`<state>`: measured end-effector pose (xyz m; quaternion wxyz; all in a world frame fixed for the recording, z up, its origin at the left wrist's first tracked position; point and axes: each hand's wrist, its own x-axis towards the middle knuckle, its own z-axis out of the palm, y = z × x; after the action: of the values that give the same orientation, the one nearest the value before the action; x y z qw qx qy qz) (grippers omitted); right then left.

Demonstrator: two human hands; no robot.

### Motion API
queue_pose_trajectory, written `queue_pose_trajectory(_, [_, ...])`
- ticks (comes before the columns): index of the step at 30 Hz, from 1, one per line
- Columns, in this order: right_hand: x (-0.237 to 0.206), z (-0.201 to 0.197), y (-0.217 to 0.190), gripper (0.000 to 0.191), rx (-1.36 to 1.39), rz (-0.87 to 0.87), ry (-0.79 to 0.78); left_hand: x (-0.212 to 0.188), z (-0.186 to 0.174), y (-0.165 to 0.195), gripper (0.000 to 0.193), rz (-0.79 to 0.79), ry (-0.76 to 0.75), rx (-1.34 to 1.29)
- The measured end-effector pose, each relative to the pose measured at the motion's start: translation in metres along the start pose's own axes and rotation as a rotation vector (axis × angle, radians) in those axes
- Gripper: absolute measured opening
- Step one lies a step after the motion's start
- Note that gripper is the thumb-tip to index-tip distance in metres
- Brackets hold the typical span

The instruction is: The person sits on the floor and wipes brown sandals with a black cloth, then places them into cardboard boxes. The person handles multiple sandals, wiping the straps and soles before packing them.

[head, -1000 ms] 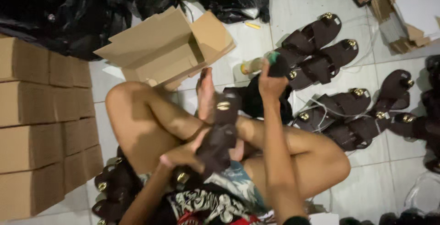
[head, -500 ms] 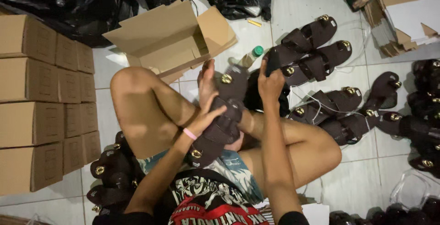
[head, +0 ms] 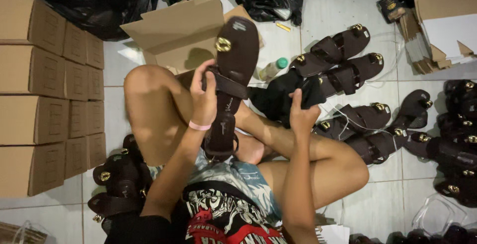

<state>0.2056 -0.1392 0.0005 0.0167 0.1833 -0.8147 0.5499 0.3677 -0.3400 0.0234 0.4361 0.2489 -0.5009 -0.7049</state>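
Sandal (head: 229, 82), dark brown with a gold ring at the toe, stood lengthwise in the upper middle of the frame, toe up, over the seated person's crossed legs. Left hand (head: 204, 97) was closed around its strap, fingers wrapped over the sandal's left edge. Right hand (head: 300, 115), right of centre, was clenched on a black cloth (head: 285, 95) bunched just beside the sandal. An open cardboard box (head: 181, 33) lay behind, a small green-capped bottle (head: 272, 68) next to it. Closed boxes (head: 47, 95) were stacked at the left edge; more sandals (head: 348, 62) lay in rows on the tiled floor (head: 333, 10) at right
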Motion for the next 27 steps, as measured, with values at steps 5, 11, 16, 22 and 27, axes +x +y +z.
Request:
queue_pose_trajectory(5, [-0.017,0.009,-0.006,0.027,0.215,0.190,-0.140,0.001,0.007,0.015,0.040,-0.121,0.015,-0.368])
queue_pose_trajectory(11, [-0.045,0.013,-0.009,0.050,0.476,0.132,-0.286,-0.012,0.036,0.010,0.066,-0.115,-0.220,-0.412])
queue_pose_trajectory(16, [-0.061,0.018,-0.004,0.046,0.309,0.074,-0.309,-0.036,0.050,-0.003,0.071,-0.150,-0.128,-0.100])
queue_pose_trajectory(22, [-0.058,0.017,-0.017,0.051,0.238,0.068,-0.409,-0.035,0.039,0.010,0.090,-0.269,-0.565,-0.814])
queue_pose_trajectory(27, [-0.051,0.003,-0.028,0.040,0.106,-0.487,-0.384,-0.027,0.027,0.024,0.100,-0.545,-0.704,-1.110])
